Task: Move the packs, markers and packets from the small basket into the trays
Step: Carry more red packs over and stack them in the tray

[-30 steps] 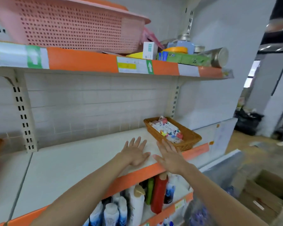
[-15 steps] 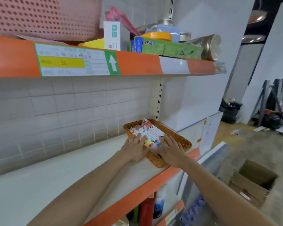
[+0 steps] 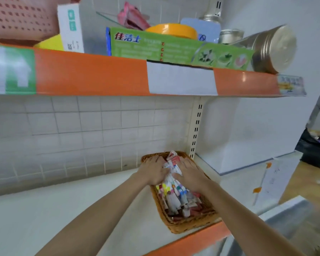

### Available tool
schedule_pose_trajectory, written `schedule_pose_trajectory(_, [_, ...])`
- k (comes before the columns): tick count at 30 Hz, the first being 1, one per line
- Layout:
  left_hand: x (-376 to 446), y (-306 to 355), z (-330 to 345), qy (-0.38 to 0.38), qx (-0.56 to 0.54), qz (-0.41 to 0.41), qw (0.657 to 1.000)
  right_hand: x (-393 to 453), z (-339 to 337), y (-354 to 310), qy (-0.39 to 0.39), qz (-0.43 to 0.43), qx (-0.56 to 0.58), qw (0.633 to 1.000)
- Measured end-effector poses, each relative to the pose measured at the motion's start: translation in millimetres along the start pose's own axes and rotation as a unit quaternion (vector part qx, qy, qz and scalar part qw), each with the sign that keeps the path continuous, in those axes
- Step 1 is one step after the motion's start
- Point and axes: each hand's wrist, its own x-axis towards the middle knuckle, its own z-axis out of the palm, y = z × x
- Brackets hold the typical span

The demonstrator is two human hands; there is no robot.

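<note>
Basically nothing's moved yet; small basket [image 3: 175, 226] at the shelf's [image 3: 81, 209] front right edge is full of markers [image 3: 174, 193]; both hands [image 3: 172, 172] cupped around a bundle; no trays visible.

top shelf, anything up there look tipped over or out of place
The ribbed metal canister at the right end of the orange-edged top shelf lies on its side, its flat end facing out. Beside it, the long green box lies flat along the front edge.
</note>
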Motion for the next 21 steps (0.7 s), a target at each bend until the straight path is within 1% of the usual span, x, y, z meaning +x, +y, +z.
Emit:
schedule_pose_trajectory(3, [11.9, 2.2, -3.7, 0.018, -0.004, -0.013, 1.0, 21.4, -4.9, 10.2, 0.028, -0.058, -0.007, 0.998])
schedule_pose_trajectory(6, [18.2, 5.5, -4.6, 0.006, -0.009, -0.022, 1.0, 38.3, -4.8, 16.8, 0.028, -0.079, 0.003, 0.997])
schedule_pose_trajectory(9, [24.8, 5.0, 0.4, 0.003, -0.011, -0.035, 0.999, 50.7, -3.1, 21.2, 0.052, -0.089, -0.004, 0.995])
schedule_pose_trajectory(12, [29.5, 5.4, 1.8, 0.023, 0.002, -0.044, 0.999, 56.8, -4.7, 23.1, 0.075, -0.092, -0.024, 0.993])
schedule_pose_trajectory(18, [36.5, 10.4, 4.2, 0.04, 0.007, -0.053, 0.998, 57.0, -0.6, 25.3, 0.078, -0.098, -0.051, 0.991])
schedule_pose_trajectory(21, [38.8, 15.2, 5.9, 0.057, 0.009, -0.06, 0.997, 55.0, -1.9, 25.7, 0.071, -0.084, -0.032, 0.993])
